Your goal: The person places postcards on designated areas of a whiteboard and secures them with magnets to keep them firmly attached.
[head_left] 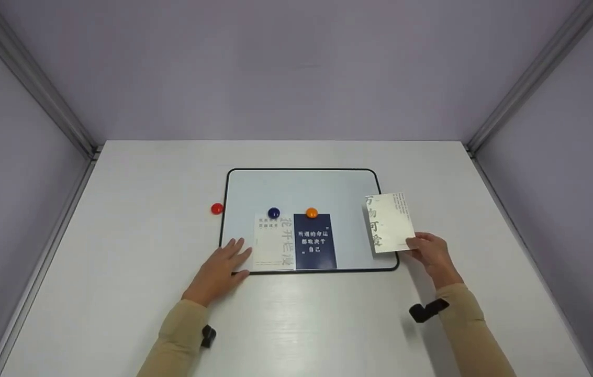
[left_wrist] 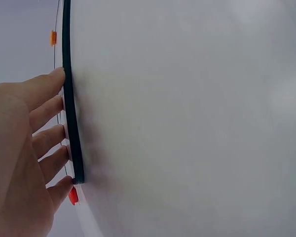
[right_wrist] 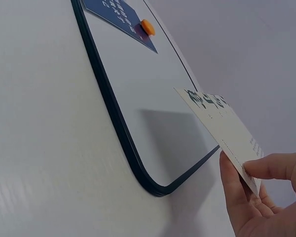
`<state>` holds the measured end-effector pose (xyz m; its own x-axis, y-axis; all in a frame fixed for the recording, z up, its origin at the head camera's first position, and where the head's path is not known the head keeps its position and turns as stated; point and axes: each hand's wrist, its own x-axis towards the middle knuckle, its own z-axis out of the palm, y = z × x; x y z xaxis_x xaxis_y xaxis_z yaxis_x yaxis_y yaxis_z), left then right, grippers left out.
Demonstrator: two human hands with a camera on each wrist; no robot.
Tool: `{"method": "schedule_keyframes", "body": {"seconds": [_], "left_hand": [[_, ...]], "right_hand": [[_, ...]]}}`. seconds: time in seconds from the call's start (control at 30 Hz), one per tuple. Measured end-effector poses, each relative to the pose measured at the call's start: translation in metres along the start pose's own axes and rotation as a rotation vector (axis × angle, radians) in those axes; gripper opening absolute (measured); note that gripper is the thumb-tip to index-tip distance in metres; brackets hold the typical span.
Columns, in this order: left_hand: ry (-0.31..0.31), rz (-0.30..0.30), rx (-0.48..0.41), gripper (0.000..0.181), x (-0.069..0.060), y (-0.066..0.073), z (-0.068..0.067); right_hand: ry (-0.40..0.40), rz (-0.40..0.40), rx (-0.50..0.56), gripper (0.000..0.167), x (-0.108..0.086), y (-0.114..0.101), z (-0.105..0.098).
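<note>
Pinched at its lower right corner by my right hand (head_left: 431, 255) is a cream card (head_left: 391, 222) with dark writing. The card is tilted above the right edge of a black-rimmed whiteboard (head_left: 306, 188), and casts a shadow on it in the right wrist view. My left hand (head_left: 221, 269) rests with spread fingers on the board's lower left corner. Right of it lie a white card (head_left: 270, 248) with grey writing and a navy card (head_left: 315, 246) side by side. A dark blue round magnet (head_left: 273, 213) sits on the white card's top edge, an orange magnet (head_left: 311, 212) on the navy card's.
A red round magnet (head_left: 216, 209) lies just off the board's left edge. The board lies on a white table (head_left: 160, 178). Pale walls (head_left: 296, 68) stand behind and on both sides of the table.
</note>
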<state>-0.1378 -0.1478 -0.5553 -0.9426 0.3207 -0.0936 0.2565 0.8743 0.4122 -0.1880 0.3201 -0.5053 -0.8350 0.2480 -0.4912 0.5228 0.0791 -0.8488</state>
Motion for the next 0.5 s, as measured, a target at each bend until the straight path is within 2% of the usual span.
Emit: {"method": "schedule_keyframes", "body": {"seconds": [0.5], "left_hand": [[0.007,0.003,-0.006,0.055,0.0011,-0.0004,0.001]], "right_hand": [[-0.021,0.003,-0.027,0.047,-0.0011,0.0026,0.0069]]}}
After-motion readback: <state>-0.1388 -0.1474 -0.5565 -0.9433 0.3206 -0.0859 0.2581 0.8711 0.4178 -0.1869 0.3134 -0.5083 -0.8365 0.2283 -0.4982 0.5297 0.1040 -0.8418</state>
